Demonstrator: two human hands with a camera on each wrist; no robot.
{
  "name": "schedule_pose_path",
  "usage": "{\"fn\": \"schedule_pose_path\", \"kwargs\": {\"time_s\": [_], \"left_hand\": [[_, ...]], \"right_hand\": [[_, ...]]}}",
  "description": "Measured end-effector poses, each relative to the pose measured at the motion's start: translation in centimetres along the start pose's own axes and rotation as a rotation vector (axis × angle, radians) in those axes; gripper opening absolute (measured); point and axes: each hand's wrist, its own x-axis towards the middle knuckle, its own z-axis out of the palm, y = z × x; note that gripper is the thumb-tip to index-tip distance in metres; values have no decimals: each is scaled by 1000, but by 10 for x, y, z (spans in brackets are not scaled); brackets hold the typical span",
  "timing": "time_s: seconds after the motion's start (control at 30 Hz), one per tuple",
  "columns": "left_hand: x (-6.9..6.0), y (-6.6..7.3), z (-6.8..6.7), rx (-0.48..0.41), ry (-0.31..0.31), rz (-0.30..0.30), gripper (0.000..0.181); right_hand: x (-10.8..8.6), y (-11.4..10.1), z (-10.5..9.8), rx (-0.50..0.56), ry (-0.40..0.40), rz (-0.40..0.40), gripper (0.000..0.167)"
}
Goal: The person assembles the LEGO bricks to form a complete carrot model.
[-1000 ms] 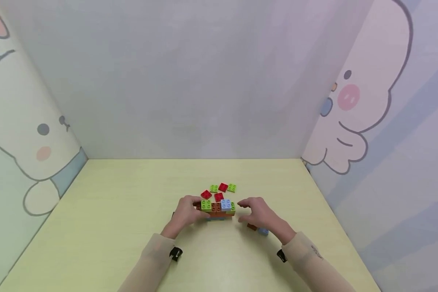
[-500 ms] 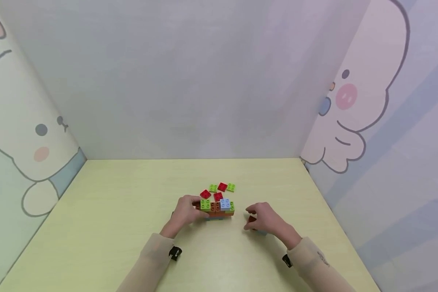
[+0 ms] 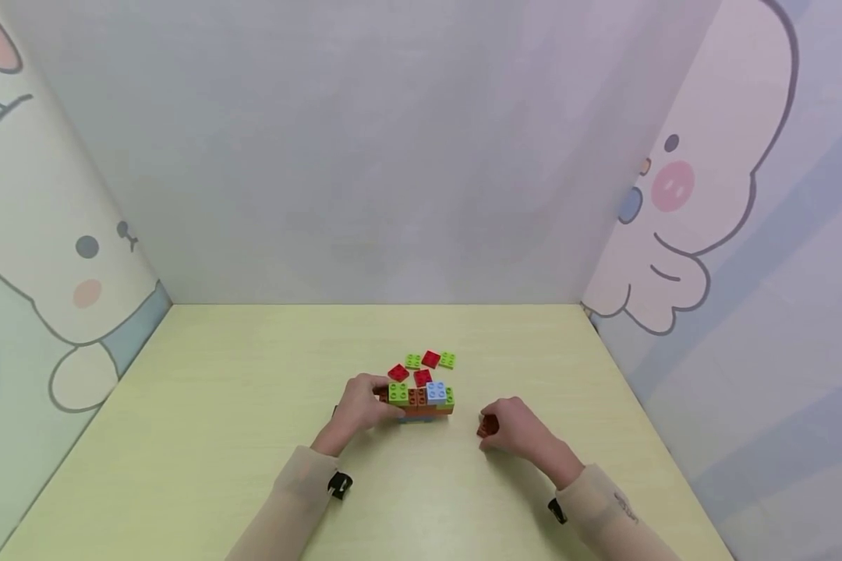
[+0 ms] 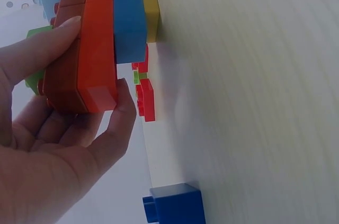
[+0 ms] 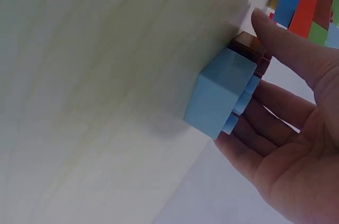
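My left hand (image 3: 359, 407) grips the left end of a stacked block assembly (image 3: 428, 407). The left wrist view shows thumb and fingers around its brown and red-orange layers (image 4: 98, 49), with a blue brick (image 4: 130, 17) and a yellow one (image 4: 150, 12) underneath. To the right of the assembly, my right hand (image 3: 526, 432) has its thumb and fingers curled round a brown brick (image 3: 489, 425) low at the table. In the right wrist view a light blue brick (image 5: 220, 89) lies against this brown brick (image 5: 248, 45), beside the fingers; from the head it is hidden.
Behind the assembly lie several thin pieces, red (image 3: 431, 359) and green (image 3: 447, 360). A dark blue brick (image 4: 177, 204) stands near my left hand in the left wrist view. Printed walls border the pale table (image 3: 252, 351) at the back and sides.
My right hand has moved right and toward me from beside the assembly, and its fingers have closed round the brown brick. My left hand stays on the assembly.
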Motion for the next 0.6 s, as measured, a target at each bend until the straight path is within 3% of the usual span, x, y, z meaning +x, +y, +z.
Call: {"fn": "schedule_pose_path", "kwargs": {"time_s": [0.3, 0.6], "left_hand": [[0, -2, -1, 2, 2, 12, 43], [-1, 1, -1, 4, -6, 3, 45]], "right_hand": [[6, -1, 2, 5, 45, -79, 17], [23, -19, -19, 17, 103, -142, 17]]}}
